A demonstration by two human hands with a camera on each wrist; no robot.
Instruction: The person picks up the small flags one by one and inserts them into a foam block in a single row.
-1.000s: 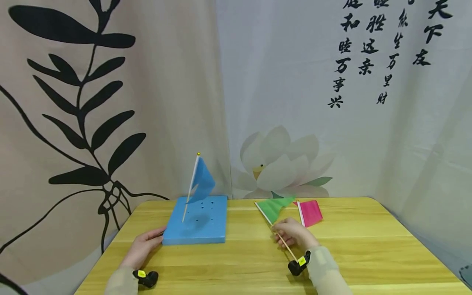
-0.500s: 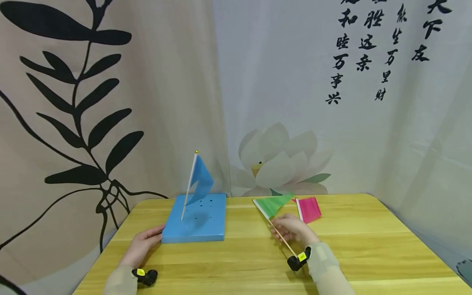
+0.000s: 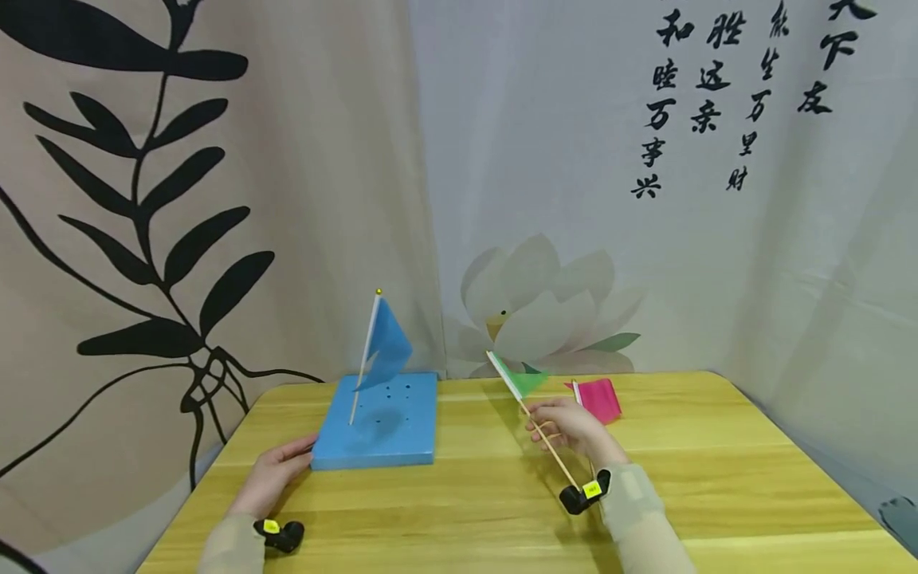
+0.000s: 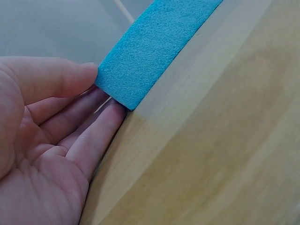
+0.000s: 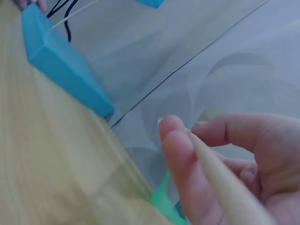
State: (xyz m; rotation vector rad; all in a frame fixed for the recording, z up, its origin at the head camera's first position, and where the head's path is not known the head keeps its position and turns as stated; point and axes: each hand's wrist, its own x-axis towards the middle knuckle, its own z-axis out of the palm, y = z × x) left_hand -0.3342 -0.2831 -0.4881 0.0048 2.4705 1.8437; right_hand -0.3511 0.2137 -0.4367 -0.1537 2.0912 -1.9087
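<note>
A blue foam board (image 3: 405, 437) dotted with small holes lies on the table, with a small blue flag (image 3: 389, 343) standing in it, tilted slightly right. My left hand (image 3: 276, 474) touches the board's left side near the front corner. In the left wrist view its fingers are nearly straight, thumb (image 4: 77, 79) at the board's edge. My right hand (image 3: 577, 430) pinches the thin wooden stick of a green flag (image 3: 527, 383) between thumb and fingers. The stick slants, flag end up and left, lower end towards the wrist. Part of the green cloth is hidden behind the hand.
A pink flag (image 3: 601, 400) lies on the wooden table (image 3: 717, 462) behind the right hand, its stick partly covered by it. A printed curtain (image 3: 344, 199) hangs beyond the table's back edge. Each wrist carries a small black camera (image 3: 584, 496).
My right hand has raised the green flag, and its top end now stands higher over the table's back edge. The left hand stays at the board. The head view has shifted slightly.
</note>
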